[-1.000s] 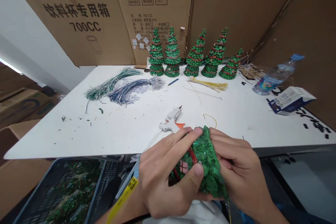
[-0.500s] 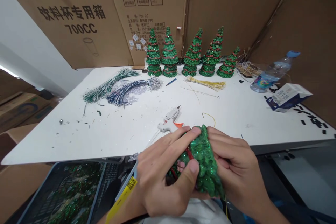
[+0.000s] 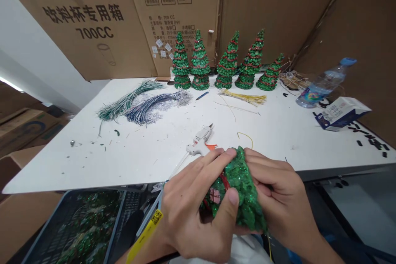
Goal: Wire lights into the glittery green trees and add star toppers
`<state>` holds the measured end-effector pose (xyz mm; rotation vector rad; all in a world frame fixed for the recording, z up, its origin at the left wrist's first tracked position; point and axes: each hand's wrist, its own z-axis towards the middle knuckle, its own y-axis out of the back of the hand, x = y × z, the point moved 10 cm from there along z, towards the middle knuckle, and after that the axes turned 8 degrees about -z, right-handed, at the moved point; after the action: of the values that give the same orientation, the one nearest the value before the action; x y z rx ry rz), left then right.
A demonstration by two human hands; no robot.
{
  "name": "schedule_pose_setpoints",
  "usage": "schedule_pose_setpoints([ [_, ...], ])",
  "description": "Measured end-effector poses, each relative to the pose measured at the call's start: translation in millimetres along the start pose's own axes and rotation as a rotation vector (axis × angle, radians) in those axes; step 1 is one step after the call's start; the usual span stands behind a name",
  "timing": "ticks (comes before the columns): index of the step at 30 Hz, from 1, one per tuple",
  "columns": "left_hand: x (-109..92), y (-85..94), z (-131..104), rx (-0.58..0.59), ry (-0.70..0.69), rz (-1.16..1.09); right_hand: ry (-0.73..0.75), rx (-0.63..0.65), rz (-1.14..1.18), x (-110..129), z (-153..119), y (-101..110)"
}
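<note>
while the left hand was clamped on one side of a green glittery tree-shaped piece, its thumb laid across the front and its fingers over the upper part, the right hand was closed around the other side with its fingers curled. whether the two hands met behind the piece could not be told. the piece was held slanted at the near edge of a white counter, above the person's lap; a red garland and a small pink gift shape showed on it, and a thin yellow strand hung below its lower end. a yellow band with a printed code circled the left wrist.

just beyond the left hand lay a white glue gun with an orange trigger, and near it a curved yellow wire. farther back, five green cone-shaped trees with red garlands stood in a row before brown cardboard. bundles of green wire, blue wire and yellow wire lay in front of them. to the right were a clear plastic bottle with a blue cap, a white and blue carton and small black pieces. below the counter at left, a dark plastic crate held more green glittery things.
</note>
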<state>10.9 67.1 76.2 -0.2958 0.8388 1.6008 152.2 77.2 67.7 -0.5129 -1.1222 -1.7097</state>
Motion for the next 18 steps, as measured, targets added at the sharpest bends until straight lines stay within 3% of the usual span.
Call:
schedule_pose_setpoints([
  [12, 5.0, 0.9, -5.5, -0.023, -0.009, -0.016, 0.015, -0.030, -0.020, 3.9, 3.9, 1.8],
  [18, -3.3, 7.1, -1.6, -0.159, -0.068, 0.040, 0.004, -0.035, -0.029, 2.2, 3.5, 1.2],
])
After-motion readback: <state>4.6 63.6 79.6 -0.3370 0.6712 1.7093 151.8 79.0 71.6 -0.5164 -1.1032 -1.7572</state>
